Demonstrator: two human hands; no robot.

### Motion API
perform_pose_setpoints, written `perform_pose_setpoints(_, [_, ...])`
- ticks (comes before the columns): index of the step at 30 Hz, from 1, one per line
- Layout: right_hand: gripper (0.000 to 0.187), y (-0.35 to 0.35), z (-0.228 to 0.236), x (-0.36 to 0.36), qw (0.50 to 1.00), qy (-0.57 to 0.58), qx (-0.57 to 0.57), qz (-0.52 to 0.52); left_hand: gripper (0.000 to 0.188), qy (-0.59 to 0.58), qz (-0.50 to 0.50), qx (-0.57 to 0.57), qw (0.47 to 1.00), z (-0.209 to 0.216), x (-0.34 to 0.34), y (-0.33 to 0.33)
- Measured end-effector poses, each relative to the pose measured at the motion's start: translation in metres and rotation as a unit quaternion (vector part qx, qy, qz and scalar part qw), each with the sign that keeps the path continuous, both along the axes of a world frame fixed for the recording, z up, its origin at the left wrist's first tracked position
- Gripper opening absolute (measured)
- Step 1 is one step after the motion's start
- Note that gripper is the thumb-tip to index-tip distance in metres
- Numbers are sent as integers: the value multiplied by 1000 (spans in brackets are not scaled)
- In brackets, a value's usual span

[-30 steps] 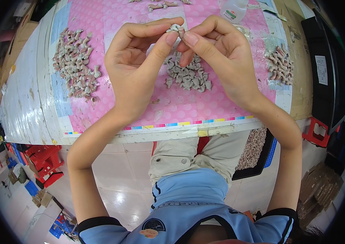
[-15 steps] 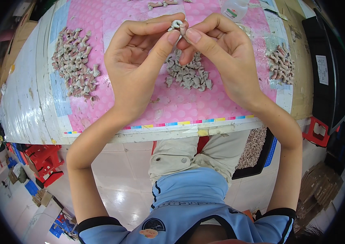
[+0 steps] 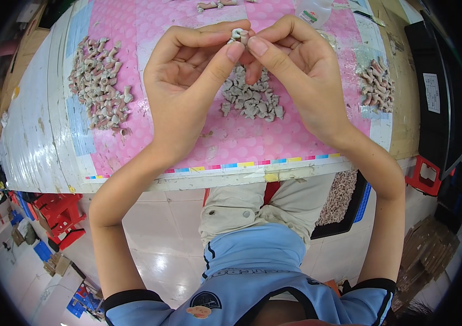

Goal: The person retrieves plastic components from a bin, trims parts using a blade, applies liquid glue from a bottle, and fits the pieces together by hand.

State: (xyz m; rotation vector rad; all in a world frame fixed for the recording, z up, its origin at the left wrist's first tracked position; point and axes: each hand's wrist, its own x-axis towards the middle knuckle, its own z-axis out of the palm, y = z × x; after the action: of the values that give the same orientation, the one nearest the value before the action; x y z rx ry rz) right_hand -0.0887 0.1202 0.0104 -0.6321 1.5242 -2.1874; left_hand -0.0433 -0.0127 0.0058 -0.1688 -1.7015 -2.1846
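Over the far part of the table, my left hand (image 3: 184, 81) and my right hand (image 3: 307, 76) meet fingertip to fingertip. Between the thumb and fingers of the left is a small white-grey moulded piece (image 3: 237, 33). My right thumb and forefinger pinch a small pinkish-brown piece (image 3: 244, 38) pressed against it; fingertips hide part of both. Just below the fingers lies a heap of small grey-white pieces (image 3: 252, 98). Pinkish tube-like pieces with grey ends form a larger pile (image 3: 97, 81) on the left, and bent pinkish-grey pieces another pile (image 3: 376, 87) on the right.
A pink dotted sheet (image 3: 231, 144) covers the middle of the white table (image 3: 35, 136). At the back stand a translucent bottle (image 3: 315, 11) and a few more pieces (image 3: 209, 5). A black tray of small pieces (image 3: 339, 201) is by my right leg. Red stools (image 3: 59, 214) stand left.
The two small pieces have come together, with the pinkish one now against the white-grey one. My left hand has shifted slightly to the right; the piles are unchanged.
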Motion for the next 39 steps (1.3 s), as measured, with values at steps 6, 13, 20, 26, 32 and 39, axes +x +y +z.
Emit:
perform_pose_setpoints(6, [11,0,0,2,1000,-4,1,6,7,-33,-26,-25,999,3,1,-4])
perform_pose_setpoints(13, [10,0,2,1,997,38,63,-16,12,-57,-26,24,998,3,-2,-4])
perform_pose_setpoints(20, [9,1,2,-4,991,84,81,-61,17,-67,-12,4,998,5,-2,-4])
perform_pose_setpoints(26, [9,0,1,-2,992,89,70,-47,21,-81,-14,10,997,5,-3,-6])
perform_pose_setpoints(32, [9,-1,2,0,993,85,74,-43,18,-73,-19,-3,997,6,-2,-7])
perform_pose_setpoints(39, [7,-20,-31,-42,866,437,-238,37,17,-75,-14,-2,997,5,-3,-5])
